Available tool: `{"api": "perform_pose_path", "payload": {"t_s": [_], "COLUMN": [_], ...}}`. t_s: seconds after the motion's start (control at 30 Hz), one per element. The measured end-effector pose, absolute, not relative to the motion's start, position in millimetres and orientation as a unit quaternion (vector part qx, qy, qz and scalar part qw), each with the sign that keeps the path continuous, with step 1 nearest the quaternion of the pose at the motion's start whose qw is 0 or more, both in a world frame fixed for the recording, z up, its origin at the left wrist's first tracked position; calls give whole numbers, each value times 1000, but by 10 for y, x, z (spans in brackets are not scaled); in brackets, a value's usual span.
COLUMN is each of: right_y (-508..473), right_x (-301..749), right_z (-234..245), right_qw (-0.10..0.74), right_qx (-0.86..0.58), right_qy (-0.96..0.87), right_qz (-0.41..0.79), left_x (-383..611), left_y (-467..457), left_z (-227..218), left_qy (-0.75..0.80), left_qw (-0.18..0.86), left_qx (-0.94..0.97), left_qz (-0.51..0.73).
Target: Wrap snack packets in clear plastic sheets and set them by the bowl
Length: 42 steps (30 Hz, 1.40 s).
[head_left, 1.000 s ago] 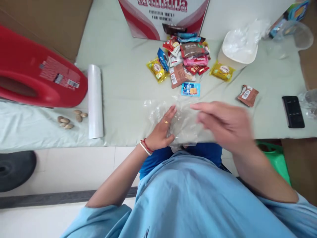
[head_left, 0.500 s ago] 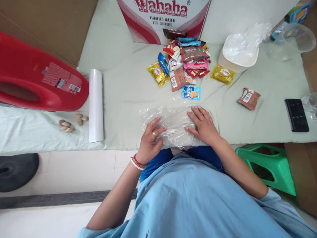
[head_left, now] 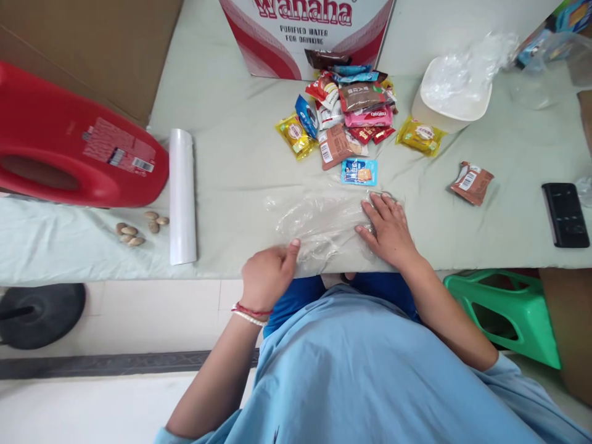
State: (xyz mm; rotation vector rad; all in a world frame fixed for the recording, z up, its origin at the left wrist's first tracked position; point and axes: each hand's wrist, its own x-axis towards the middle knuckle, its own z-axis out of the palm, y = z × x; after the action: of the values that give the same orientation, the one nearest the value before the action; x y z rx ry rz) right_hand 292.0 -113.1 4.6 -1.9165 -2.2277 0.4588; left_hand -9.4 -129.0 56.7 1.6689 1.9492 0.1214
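A crumpled clear plastic bag (head_left: 319, 225) lies flat near the table's front edge. At its near left corner my left hand (head_left: 268, 274) is closed, with the thumb against the curled fingers and the plastic meeting the thumb tip. The fingertips themselves are turned under and hidden. My right hand (head_left: 388, 231) rests palm down on the right part of the bag, fingers stretched and slightly apart. Just beyond the bag lies a small blue snack packet (head_left: 359, 172).
Behind are a heap of wrapped snacks (head_left: 363, 98), a Wahaha carton (head_left: 305, 40) and a white tub (head_left: 451, 111) holding plastic. A white roll (head_left: 182, 197), several nuts (head_left: 129, 234) and a red jug (head_left: 83, 148) lie left. A phone (head_left: 567, 214) lies right, above a green stool (head_left: 504, 308).
My left hand has moved left and toward me, its spread fingers now closed at the bag's corner. The right hand stays flat on the plastic. The view has shifted slightly.
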Motion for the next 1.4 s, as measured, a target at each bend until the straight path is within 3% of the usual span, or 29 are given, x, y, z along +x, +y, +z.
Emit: {"api": "perform_pose_path", "payload": {"t_s": [0.07, 0.17, 0.33, 0.47, 0.6, 0.73, 0.83, 0.93, 1.03, 1.17, 1.4], "right_y": [-1138, -1142, -1134, -1131, -1136, -1137, -1117, -1083, -1060, -1083, -1183], "right_x": [2915, 2926, 3046, 3178, 3348, 3542, 3531, 3273, 2896, 2686, 3160], "right_z": [36, 44, 57, 15, 82, 493, 858, 939, 663, 191, 63], "right_qw": [88, 90, 108, 111, 114, 145, 233, 269, 215, 108, 86], "right_qx": [-642, -640, -629, -625, -590, -552, -580, -553, -515, -597, -704], "right_qy": [-747, -748, -755, -756, -773, -772, -734, -748, -799, -779, -696], "right_qz": [151, 150, 153, 160, 203, 279, 265, 250, 224, 159, 115], "left_x": [35, 126, -124, -336, -358, -469, -622, -567, -203, 314, 257], "left_y": [-1363, -1408, -1353, -1406, -1570, -1670, -1637, -1551, -1466, -1367, -1117], "left_z": [557, 513, 511, 574, 606, 728, 900, 957, 749, 279, 88], "left_qy": [718, 709, 670, 658, 679, 643, 657, 704, 655, 549, 575], "left_qw": [282, 302, 493, 567, 472, 369, 344, 263, 190, 156, 162], "left_qx": [636, 634, 522, 467, 559, 671, 671, 652, 701, 799, 786], "left_qz": [-5, 64, 190, 165, 59, -27, -12, 102, 208, 188, 157]}}
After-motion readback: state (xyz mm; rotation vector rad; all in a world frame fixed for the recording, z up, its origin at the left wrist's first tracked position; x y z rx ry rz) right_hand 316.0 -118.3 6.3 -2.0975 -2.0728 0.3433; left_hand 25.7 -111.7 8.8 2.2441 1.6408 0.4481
